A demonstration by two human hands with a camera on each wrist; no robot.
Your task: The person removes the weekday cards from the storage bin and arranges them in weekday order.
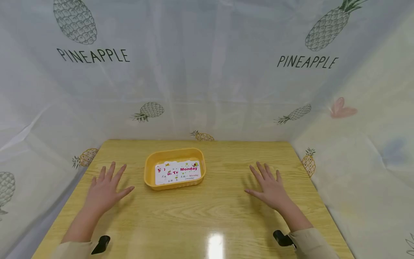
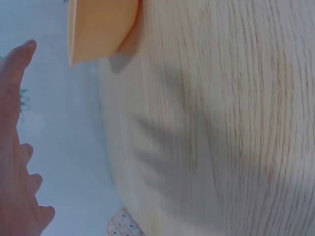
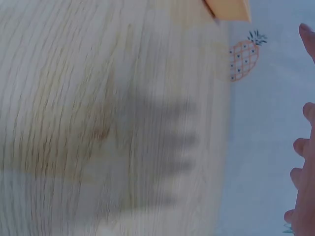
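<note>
A yellow plastic tray (image 1: pixel 174 185) stands on the wooden table, left of the middle. White printed cards (image 1: pixel 189 172) lie overlapping in it, the rightmost reading "Monday". To the tray's left, my left hand (image 1: pixel 105 192) hovers palm down over the table with fingers spread and holds nothing. My right hand (image 1: pixel 271 189) is spread the same way on the other side, farther from the tray. In the left wrist view the tray's corner (image 2: pixel 101 29) shows beyond the thumb; in the right wrist view only a small piece of the tray (image 3: pixel 231 7) appears at the top.
The light wooden table (image 1: pixel 207 216) has pale curtains printed with pineapples (image 1: pixel 207 82) behind it and along both sides. Black wrist-camera mounts (image 1: pixel 101 244) sit at both cuffs. Shadows of the hands fall on the wood.
</note>
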